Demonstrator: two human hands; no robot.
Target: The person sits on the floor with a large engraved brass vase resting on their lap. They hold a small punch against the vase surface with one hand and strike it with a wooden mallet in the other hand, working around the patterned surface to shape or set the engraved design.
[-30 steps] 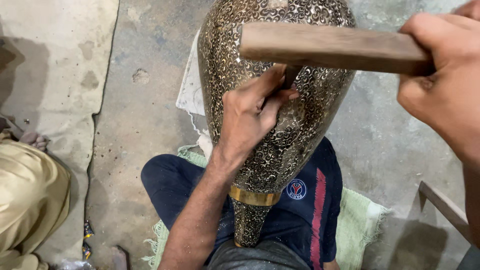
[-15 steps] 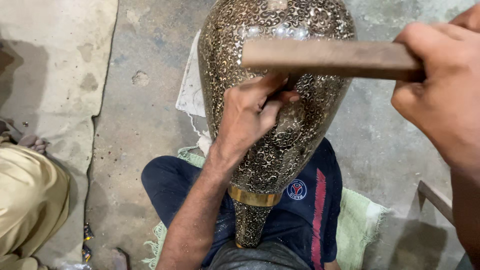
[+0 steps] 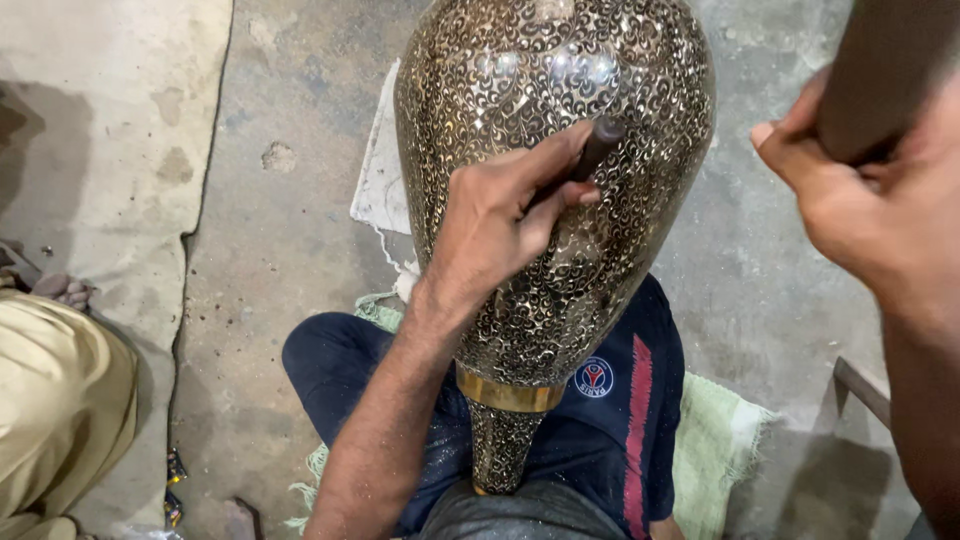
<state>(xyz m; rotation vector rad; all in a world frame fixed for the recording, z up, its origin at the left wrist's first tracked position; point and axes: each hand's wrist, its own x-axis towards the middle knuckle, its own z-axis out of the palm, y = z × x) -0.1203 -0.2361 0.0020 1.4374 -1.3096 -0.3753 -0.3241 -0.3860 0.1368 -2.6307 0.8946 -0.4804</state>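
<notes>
One large metal vase (image 3: 555,180), teardrop-shaped, lying with its narrow neck toward the worker's lap and its broad belly pointing away over the concrete floor (image 3: 280,250). A plain brass band (image 3: 510,392) rings the neck.

Progress, judged from the surface alone: fine scrollwork covers every part of the vase that faces up, belly down to neck. No bare patch shows on this side. The far side and underside are hidden, so what is left there cannot be told. The work looks well advanced.

Left hand (image 3: 495,225): closed around one slim dark punch (image 3: 590,150), tip set against the upper belly, the heel of the hand resting on the metal.

Right hand (image 3: 870,210): fist wrapped tight on one wooden mallet (image 3: 885,70), raised high at the frame's right edge, well apart from the punch. Only part of the wood shows, and it is blurred.

Count: one vase, one punch, one mallet, two hands at work.

Around: worker's dark blue shorts (image 3: 600,420), one green cloth (image 3: 715,450) beneath. One white rag (image 3: 380,180) beside the vase. At far left, a second person's tan-clothed leg (image 3: 55,400).
</notes>
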